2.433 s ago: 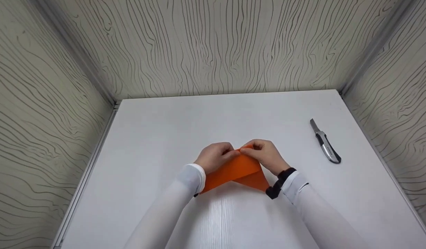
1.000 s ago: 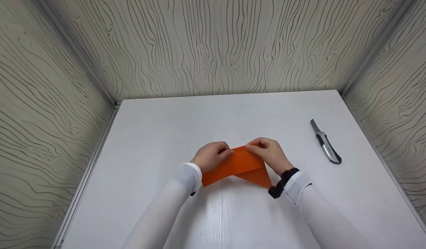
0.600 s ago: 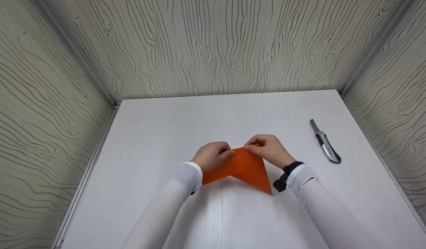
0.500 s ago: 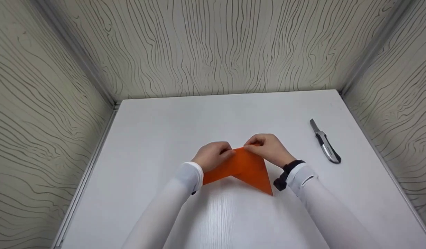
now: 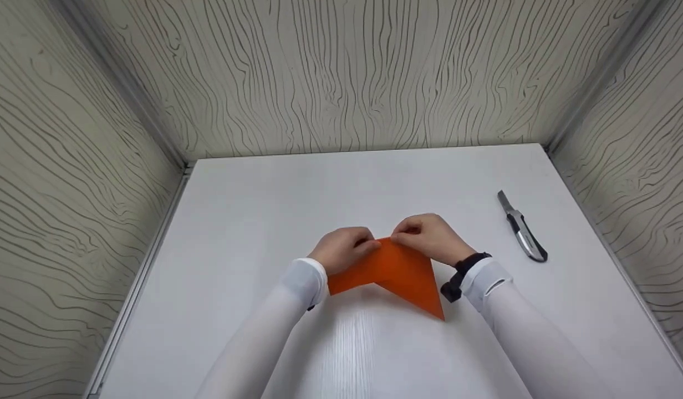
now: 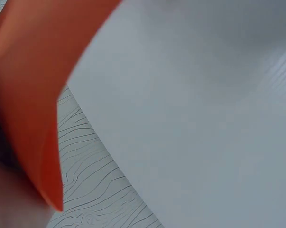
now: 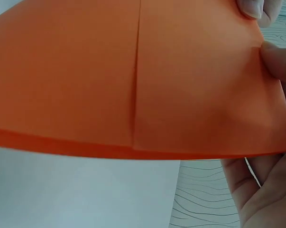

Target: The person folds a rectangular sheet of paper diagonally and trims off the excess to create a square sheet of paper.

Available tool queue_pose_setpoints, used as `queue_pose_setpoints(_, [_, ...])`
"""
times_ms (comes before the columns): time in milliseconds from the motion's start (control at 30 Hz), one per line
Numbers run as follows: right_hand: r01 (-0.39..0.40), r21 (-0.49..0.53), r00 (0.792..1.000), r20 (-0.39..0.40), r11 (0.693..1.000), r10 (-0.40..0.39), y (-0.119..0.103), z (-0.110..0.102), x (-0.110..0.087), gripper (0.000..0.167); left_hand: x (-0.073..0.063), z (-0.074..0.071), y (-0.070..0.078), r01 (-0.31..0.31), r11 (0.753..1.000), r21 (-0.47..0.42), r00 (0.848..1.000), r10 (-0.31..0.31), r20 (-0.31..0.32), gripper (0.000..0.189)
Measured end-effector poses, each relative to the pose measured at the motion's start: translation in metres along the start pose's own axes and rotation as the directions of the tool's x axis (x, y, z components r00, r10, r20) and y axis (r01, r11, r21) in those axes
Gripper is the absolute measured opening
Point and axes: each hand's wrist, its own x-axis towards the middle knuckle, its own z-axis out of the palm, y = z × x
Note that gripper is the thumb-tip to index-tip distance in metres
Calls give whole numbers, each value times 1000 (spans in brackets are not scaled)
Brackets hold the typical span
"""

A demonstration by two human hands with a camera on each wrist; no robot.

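Note:
A folded sheet of orange paper (image 5: 402,271) is held above the table between both hands in the head view. My left hand (image 5: 341,250) grips its upper left part, thumb along the top edge. At the top edge farther right, my right hand (image 5: 430,237) pinches the paper between thumb and fingertips. One pointed corner hangs down at the lower right. The right wrist view shows a straight seam between layers of the orange paper (image 7: 195,85), with fingers at its right edge. In the left wrist view the orange paper (image 6: 38,61) bends in a curve.
A utility knife (image 5: 523,230) with its blade out lies on the right of the white table (image 5: 264,199). Panels with a wood-grain pattern (image 5: 341,77) stand behind the table and at both sides. A black band (image 5: 468,265) sits on the right wrist.
The right hand has shifted from beside the left thumb out to the right, and its wrist has turned. The paper's right corner now hangs lower and farther right; the flap edge across it no longer shows.

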Motion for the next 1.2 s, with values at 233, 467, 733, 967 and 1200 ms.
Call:
queue_pose_setpoints(233, [-18, 53, 1000, 1, 998, 18, 6, -3, -2, 14, -1, -1, -5, 32, 999, -12, 999, -32, -1, 20])
queue_pose_setpoints(467, [-44, 44, 999, 2, 998, 44, 6, -4, -3, 15, -3, -1, -5, 46, 999, -26, 999, -46, -1, 19])
queue_pose_setpoints(733, [-8, -139, 1000, 11, 990, 10, -5, 0, -2, 9, -2, 0, -2, 15, 1000, 18, 1000, -15, 5, 20])
queue_pose_setpoints(967, [44, -203, 999, 34, 978, -37, -8, -1, -1, 8, -2, -1, -5, -13, 999, 31, 1000, 13, 8, 21])
queue_pose_setpoints(1200, [12, -195, 999, 36, 981, -5, -8, -1, -2, 8, -2, -1, -7, -8, 1000, 28, 1000, 8, -4, 20])
